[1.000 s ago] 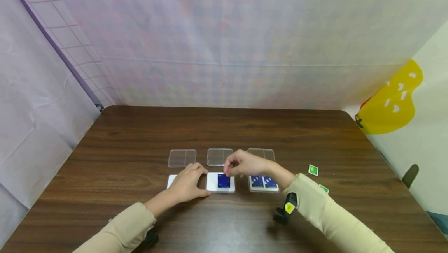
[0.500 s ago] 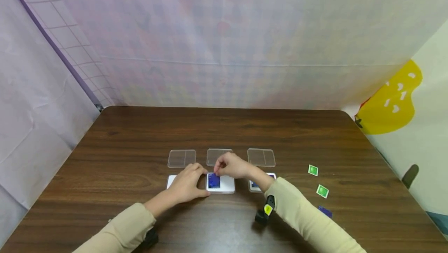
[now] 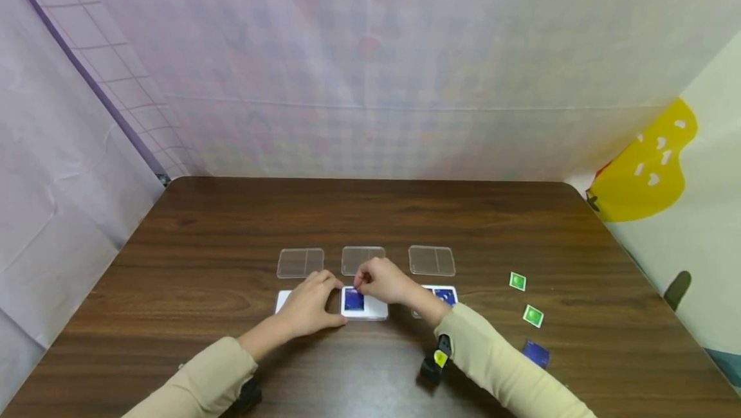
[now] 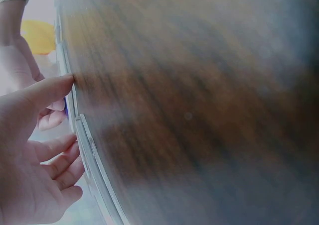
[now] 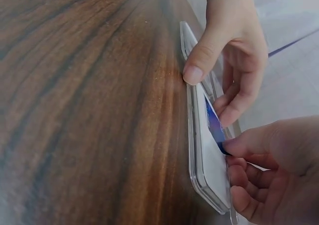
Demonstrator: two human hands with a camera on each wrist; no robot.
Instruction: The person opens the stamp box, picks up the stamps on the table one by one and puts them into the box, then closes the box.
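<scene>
Left hand (image 3: 311, 305) first: thumb on the near edge, fingers arching to the far edge, spanning the left end of the middle case (image 3: 375, 307) in a moderately wide grip. Across comes the right forearm, the right hand (image 3: 384, 280) bent downward, thumb and forefinger in a narrow pinch on a blue card (image 3: 354, 300). That card is in the middle case's left half; white shows in the right. Three cases in a row: the left case (image 3: 283, 298) shows white beside the left hand, and the right case (image 3: 455, 292), partly behind the right wrist, has at least one moon-patterned card (image 3: 444, 296). Three clear panels (image 3: 300, 263) lie behind them, and off right on the table (image 3: 370, 212), two green cards (image 3: 533, 316) and one loose blue card (image 3: 536, 354), near the sleeve.
</scene>
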